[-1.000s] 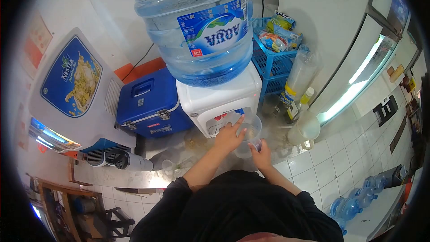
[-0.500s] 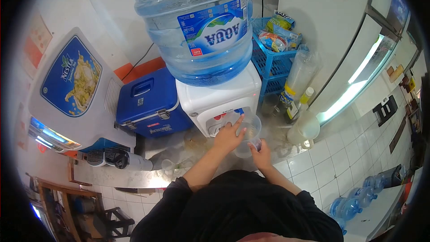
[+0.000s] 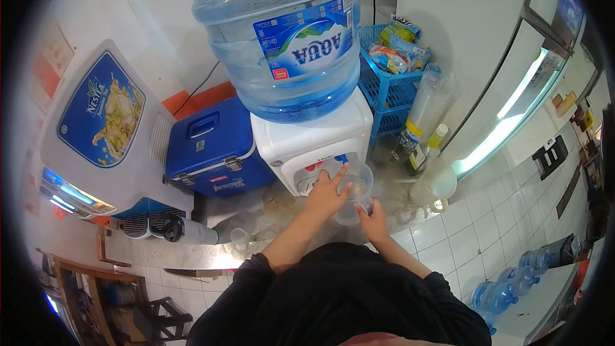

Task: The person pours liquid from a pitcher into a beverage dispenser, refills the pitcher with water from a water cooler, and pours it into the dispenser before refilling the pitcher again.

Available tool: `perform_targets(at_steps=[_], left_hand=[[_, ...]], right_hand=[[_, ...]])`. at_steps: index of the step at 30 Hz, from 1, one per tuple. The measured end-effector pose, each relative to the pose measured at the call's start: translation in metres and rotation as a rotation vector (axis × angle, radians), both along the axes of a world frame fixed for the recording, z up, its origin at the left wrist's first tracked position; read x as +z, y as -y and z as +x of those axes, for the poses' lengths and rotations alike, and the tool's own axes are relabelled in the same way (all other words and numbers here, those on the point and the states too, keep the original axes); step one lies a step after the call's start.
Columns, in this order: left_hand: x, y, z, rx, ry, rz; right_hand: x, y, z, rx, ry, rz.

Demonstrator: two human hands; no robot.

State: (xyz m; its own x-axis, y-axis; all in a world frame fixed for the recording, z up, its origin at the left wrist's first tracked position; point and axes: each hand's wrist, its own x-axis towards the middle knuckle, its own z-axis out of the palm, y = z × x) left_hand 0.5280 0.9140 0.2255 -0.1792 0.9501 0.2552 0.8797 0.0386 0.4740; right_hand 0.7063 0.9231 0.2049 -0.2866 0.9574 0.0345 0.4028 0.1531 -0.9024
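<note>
A white water dispenser [image 3: 307,141] stands in front of me with a large blue water bottle [image 3: 282,45] upside down on top. My left hand [image 3: 327,193] is at its front, fingers apart, the index fingertip at the blue tap [image 3: 344,159]. Whether it presses the tap is hard to see. My right hand [image 3: 373,220] grips the handle of a clear plastic jug [image 3: 362,178] held below the blue tap. Beneath the jug shows another clear round shape [image 3: 346,216], either its base or a second container. The water level in the jug is not clear.
Left of the dispenser sit a blue cooler box [image 3: 211,144] and a Nestea machine [image 3: 106,122]. On the right are a blue rack [image 3: 384,83] with packets, bottles [image 3: 428,148], a translucent pitcher [image 3: 435,182] and a fridge [image 3: 493,115]. The counter's front edge is close to my body.
</note>
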Motion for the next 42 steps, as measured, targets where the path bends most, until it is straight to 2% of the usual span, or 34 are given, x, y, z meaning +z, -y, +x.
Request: perform_targets(at_steps=[5, 7, 8, 11, 13, 17, 29, 31, 37, 40, 42], left_hand=[[0.006, 0.002, 0.002, 0.009, -0.057, 0.006], [0.05, 0.013, 0.013, 0.101, 0.059, -0.118], [0.052, 0.014, 0.014, 0.101, 0.059, -0.118], [0.044, 0.012, 0.012, 0.109, 0.049, -0.117], [0.015, 0.003, 0.002, -0.003, -0.013, -0.012], [0.0, -0.002, 0.0, 0.008, -0.063, -0.033], [0.032, 0.007, 0.009, 0.076, -0.137, -0.025], [0.056, 0.015, 0.018, 0.132, -0.099, -0.068], [0.062, 0.015, 0.02, 0.122, -0.044, -0.121], [0.002, -0.005, 0.004, 0.018, -0.127, -0.01], [-0.002, -0.007, 0.004, 0.013, -0.134, -0.011]], right_hand=[[0.004, 0.0, 0.0, 0.009, 0.019, -0.026], [0.002, 0.0, 0.0, -0.002, 0.038, 0.012], [0.001, 0.0, -0.001, -0.012, 0.056, 0.05], [0.024, 0.004, -0.001, -0.001, -0.009, -0.09], [0.012, 0.002, -0.002, -0.004, 0.005, -0.035], [0.002, 0.0, -0.001, 0.002, 0.041, 0.0], [0.003, 0.001, -0.002, -0.018, 0.014, 0.033], [0.011, 0.002, -0.002, -0.017, 0.011, 0.019], [0.009, 0.003, -0.001, -0.034, -0.046, 0.009], [0.008, 0.001, 0.0, -0.02, -0.029, 0.012], [0.006, 0.001, 0.0, -0.011, -0.009, 0.019]])
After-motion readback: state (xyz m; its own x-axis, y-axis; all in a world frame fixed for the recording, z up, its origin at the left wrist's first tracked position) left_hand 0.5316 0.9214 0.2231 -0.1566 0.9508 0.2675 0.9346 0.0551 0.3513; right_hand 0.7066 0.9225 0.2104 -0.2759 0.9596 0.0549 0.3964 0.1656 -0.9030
